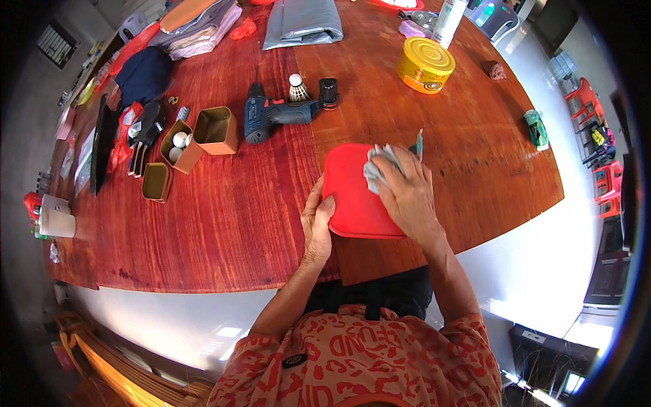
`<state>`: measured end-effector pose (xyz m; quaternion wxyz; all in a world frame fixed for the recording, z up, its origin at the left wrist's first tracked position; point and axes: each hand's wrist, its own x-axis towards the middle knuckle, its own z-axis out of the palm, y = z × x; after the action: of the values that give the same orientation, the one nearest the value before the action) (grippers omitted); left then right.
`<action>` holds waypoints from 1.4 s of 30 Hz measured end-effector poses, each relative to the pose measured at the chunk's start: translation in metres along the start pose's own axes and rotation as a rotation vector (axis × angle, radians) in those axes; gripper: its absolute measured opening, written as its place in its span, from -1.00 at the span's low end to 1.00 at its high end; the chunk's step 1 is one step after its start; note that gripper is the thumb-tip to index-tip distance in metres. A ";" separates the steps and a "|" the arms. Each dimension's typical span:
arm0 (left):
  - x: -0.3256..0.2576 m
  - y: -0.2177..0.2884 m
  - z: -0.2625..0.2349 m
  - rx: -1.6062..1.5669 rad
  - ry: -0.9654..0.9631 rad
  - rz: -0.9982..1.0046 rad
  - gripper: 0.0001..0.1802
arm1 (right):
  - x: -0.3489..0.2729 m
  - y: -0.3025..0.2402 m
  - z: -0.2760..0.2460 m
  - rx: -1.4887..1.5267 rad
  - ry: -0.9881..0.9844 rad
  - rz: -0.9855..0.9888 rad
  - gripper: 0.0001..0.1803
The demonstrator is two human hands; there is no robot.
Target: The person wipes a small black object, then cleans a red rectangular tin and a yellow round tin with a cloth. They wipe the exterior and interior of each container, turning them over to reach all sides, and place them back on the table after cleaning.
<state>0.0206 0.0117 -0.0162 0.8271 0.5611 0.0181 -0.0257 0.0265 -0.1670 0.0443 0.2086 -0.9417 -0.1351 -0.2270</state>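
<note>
A red square plastic lid [358,207] with rounded corners is in front of me near the table's front edge; whether a box is under it I cannot tell. Along its left edge my left hand [317,222] is closed, thumb on top and fingers beneath. My right hand [410,197] is closed on a crumpled grey-white cloth [375,169], which presses against the lid's upper right part. A bit of green and white material [419,144] sticks out just beyond the right hand's fingers.
Beyond the lid lie a blue cordless drill [274,115] and a shuttlecock [297,89]. Brown tins [217,132], one holding white balls, stand to the left. A yellow round tin [426,66] sits far right, a green packet [536,130] by the right edge. Folded cloths [203,30] are at the back.
</note>
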 end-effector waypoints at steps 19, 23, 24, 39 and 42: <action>0.001 0.003 -0.004 0.036 -0.038 -0.077 -0.36 | 0.040 -0.006 0.026 0.125 -0.139 -0.120 -0.51; 0.001 -0.007 -0.010 0.148 0.006 -0.064 -0.36 | 0.038 -0.020 0.025 0.165 -0.138 -0.258 -0.61; 0.003 -0.017 -0.014 0.129 0.034 -0.072 -0.34 | 0.033 -0.026 0.023 0.194 -0.175 -0.296 -0.61; 0.010 0.003 0.006 -0.502 0.173 -0.494 -0.58 | -0.001 0.016 -0.004 0.207 0.022 0.023 -0.50; 0.009 -0.007 0.016 -0.193 0.344 -0.447 -0.43 | -0.007 0.012 -0.009 0.256 0.020 0.013 -0.49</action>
<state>0.0290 -0.0059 -0.0178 0.8352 0.4583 0.2836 -0.1100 0.0216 -0.1831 0.0440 0.3297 -0.9059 -0.1548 -0.2160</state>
